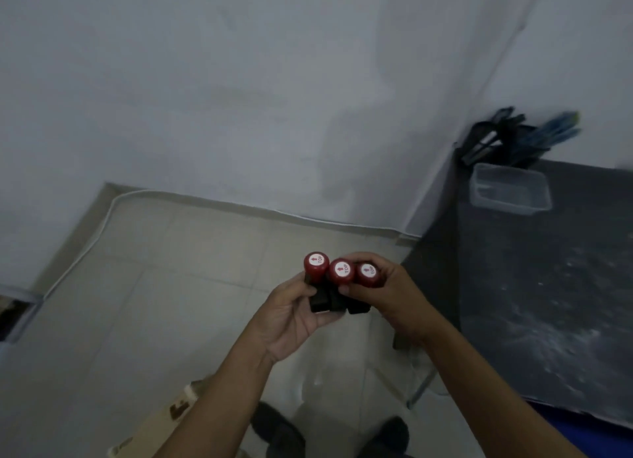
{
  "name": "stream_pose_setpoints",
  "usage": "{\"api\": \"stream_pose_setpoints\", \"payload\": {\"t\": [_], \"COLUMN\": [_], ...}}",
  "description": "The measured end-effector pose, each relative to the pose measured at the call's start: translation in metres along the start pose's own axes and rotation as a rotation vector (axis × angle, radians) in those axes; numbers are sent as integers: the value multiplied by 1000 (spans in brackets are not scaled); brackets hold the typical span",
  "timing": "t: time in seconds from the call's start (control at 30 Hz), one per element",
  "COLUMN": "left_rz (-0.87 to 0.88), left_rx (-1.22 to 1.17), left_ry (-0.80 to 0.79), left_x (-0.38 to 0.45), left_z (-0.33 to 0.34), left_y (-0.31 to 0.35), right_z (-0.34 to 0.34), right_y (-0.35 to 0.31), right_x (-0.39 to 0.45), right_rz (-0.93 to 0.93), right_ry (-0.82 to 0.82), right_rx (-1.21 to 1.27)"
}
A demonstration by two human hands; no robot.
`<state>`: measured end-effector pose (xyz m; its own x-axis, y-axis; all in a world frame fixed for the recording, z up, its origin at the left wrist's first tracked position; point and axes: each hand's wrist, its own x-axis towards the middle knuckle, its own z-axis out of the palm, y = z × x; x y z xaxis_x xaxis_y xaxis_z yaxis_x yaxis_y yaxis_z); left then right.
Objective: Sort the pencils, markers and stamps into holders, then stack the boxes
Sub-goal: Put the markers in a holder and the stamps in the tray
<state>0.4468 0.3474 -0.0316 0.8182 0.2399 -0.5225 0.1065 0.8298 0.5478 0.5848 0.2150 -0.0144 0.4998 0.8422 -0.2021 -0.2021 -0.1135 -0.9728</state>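
Note:
Three stamps with red round handles marked "TOP" and black bases are held together over the floor: one at the left, one in the middle, one at the right. My left hand cups the black bases from below. My right hand grips the right stamp from above and touches the middle one. On the dark table at the right stand a clear plastic box and a black mesh holder with blue pens and dark markers in it.
A white wall fills the upper view. Beige floor tiles lie below my hands. A white cable runs along the wall's foot. A cardboard box sits at the lower left, and my dark shoes show at the bottom.

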Motion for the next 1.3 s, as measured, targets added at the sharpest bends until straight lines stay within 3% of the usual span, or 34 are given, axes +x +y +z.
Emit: {"api": "stream_pose_setpoints", "payload": {"t": [0.2,0.4,0.67,0.83,0.93,1.1,1.3], "left_rz": [-84,-114,-234,-311,-324,-376,-421], "left_rx": [-39,-101,-158,-96,-57,-65,-32], "left_ry": [28,-9,-50,-178,-240,-213,-179], "left_x": [29,58,137,223,261,311,348], "left_z": [93,139,164,179,188,196,205], "left_y": [-60,-77,-75,-54,-39,-23,-20], "right_z": [-87,-144,-206,-264,-295,-355,-404], "right_y": [-14,-13,-19,-16,-16,-20,11], "right_x": [-50,-59,-30,23,52,93,131], "right_rz": [-49,-95,-6,72,115,47,237], "right_ry": [84,161,350,557,681,874,783], "right_rx": [5,-16,576,555,263,-133,-578]}}
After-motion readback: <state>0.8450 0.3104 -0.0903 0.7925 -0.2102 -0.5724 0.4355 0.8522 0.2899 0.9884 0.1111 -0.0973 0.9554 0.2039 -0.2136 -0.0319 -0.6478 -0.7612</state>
